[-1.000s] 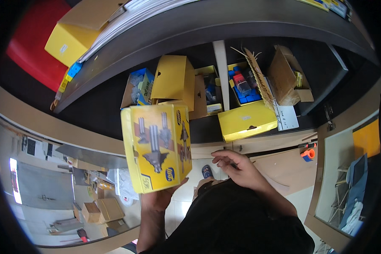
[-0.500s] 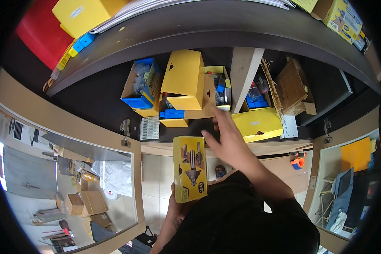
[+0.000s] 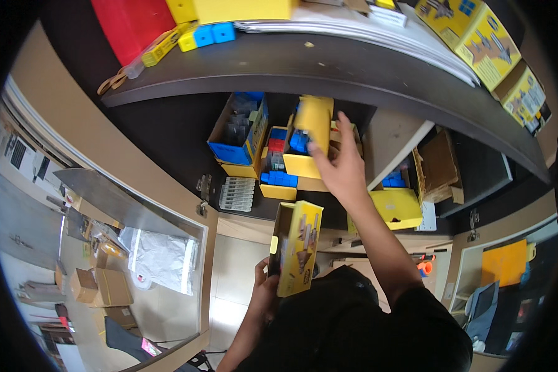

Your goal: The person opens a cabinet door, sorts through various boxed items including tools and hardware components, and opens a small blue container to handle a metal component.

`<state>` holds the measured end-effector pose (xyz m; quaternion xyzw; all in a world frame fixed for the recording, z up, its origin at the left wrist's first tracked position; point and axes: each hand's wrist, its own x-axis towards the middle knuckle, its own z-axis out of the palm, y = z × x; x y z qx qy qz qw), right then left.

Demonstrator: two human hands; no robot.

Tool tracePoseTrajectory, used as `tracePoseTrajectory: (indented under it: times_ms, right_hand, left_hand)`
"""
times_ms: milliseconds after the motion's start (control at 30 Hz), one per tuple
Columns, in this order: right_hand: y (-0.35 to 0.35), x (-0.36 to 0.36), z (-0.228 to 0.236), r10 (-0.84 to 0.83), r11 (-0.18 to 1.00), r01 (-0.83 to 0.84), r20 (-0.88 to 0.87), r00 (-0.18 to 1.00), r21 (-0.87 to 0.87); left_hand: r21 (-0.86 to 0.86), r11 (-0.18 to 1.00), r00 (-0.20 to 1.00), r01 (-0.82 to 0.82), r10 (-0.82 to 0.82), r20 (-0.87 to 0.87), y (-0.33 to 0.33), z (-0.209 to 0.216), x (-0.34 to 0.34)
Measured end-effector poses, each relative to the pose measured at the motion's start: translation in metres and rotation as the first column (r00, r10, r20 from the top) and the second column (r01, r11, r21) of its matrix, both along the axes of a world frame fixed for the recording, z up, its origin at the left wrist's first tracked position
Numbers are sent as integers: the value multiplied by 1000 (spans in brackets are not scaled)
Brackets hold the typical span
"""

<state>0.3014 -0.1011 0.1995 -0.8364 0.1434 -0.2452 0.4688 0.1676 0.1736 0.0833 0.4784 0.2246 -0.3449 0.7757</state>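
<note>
My left hand (image 3: pixel 265 288) grips a yellow cardboard box (image 3: pixel 299 254) printed with router bits, in front of the shelf. That box is tilted, with its dark, open side facing left; its contents are hard to make out. Over the lower shelf, my right hand (image 3: pixel 344 164) has thumb and fingers spread beside a yellow carton (image 3: pixel 301 166). The carton's raised lid (image 3: pixel 313 121) is smeared by motion, and whether my fingers touch it I cannot tell. Blue plastic cases (image 3: pixel 299 142) show inside the carton.
Left of the carton stand a blue-and-yellow box (image 3: pixel 254 139) of clear packets and a row of small white cases (image 3: pixel 237 194). A wooden divider (image 3: pixel 398 146) rises to the right, with a yellow box (image 3: pixel 400 208) beyond. The upper shelf's edge (image 3: pixel 260 80) overhangs. Cabinet doors stand open on both sides.
My right hand has moved deeper over the shelf. The yellow carton's lid has swung up, showing blue cases. The box in my left hand has turned so its open side shows.
</note>
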Motion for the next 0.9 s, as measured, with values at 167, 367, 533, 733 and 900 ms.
tracePoseTrajectory:
  times_ms: [167,367,533,733,900]
  right_hand:
    - [-18,-6,-15,-104,899,285,472,876,-332]
    - [-13,-21,19,16,459,276,319,948,-845]
    - [-20,-22,12,-109,580,215,186,976,-786]
    - [-21,-16,22,-219,681,48,-141,966,-731]
    - [-28,16,50,-155,613,-174,-333,930,-770]
  left_hand:
    - [-86,996,999,3,0,37,11,24,11]
    - [-62,998,994,18,-10,113,34,29,36]
    - [-117,993,992,-22,37,120,40,24,51]
    - [-88,995,984,55,-39,176,47,7,61]
    - [-60,996,982,66,-54,180,58,7,67]
